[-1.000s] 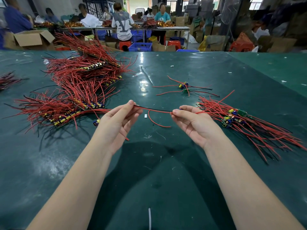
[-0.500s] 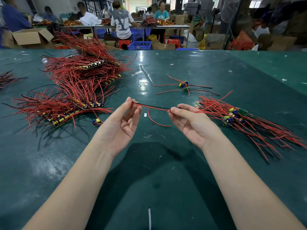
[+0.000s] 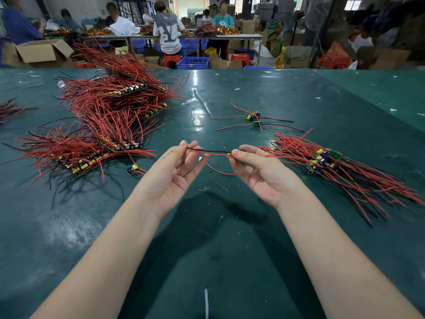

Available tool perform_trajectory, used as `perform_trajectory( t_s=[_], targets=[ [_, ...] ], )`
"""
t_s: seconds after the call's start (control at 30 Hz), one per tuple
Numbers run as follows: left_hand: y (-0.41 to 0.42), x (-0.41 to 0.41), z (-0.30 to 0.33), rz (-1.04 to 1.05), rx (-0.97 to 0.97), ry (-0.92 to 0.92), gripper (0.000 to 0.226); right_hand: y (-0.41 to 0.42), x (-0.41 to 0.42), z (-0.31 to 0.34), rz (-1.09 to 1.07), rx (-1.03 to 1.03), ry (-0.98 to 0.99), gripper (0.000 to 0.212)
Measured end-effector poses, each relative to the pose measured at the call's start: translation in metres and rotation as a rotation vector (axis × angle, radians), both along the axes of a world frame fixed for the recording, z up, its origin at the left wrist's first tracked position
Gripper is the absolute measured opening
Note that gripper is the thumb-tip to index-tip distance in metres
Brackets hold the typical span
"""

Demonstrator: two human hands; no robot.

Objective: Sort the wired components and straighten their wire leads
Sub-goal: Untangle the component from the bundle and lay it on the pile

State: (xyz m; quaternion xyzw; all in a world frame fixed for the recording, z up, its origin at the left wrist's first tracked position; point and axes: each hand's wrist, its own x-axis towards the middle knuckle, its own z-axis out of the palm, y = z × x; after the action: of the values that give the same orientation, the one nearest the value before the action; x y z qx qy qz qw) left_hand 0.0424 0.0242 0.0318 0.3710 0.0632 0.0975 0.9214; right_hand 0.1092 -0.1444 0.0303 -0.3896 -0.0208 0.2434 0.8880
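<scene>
My left hand and my right hand hold one wired component above the green table. Its red and black leads stretch between my fingertips. My left thumb and forefinger pinch the lead tips; my right fingers grip the component body, mostly hidden. Another red lead curls down below. A big heap of wired boards lies at the left. A smaller pile lies at the right.
Two loose components rest beyond my hands, and a single one lies left of my left hand. A white strip sits near the front edge. Cardboard boxes, blue crates and seated people fill the background.
My left hand has slid outward along the leads and turned palm up with the other fingers spread. The leads now run straighter between my hands. My right hand barely moved.
</scene>
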Motion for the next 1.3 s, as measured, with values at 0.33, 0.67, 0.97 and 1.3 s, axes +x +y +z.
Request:
perform_trajectory(
  t_s=[0.33,0.67,0.97,1.3],
  targets=[
    [-0.002,0.001,0.003,0.036,0.03,0.091,0.024,0.003,-0.002,0.0,0.023,-0.04,-0.066,0.022],
    [-0.003,0.0,0.011,0.059,-0.143,0.186,0.028,0.002,-0.004,0.004,0.102,-0.008,-0.158,0.018],
    [0.0,0.003,0.011,0.109,-0.167,0.187,0.029,0.002,-0.007,0.005,0.144,-0.001,-0.195,0.018],
    [0.007,0.005,0.001,0.248,0.085,0.067,0.013,0.0,-0.005,0.004,0.047,-0.147,-0.168,0.017]
  ],
)
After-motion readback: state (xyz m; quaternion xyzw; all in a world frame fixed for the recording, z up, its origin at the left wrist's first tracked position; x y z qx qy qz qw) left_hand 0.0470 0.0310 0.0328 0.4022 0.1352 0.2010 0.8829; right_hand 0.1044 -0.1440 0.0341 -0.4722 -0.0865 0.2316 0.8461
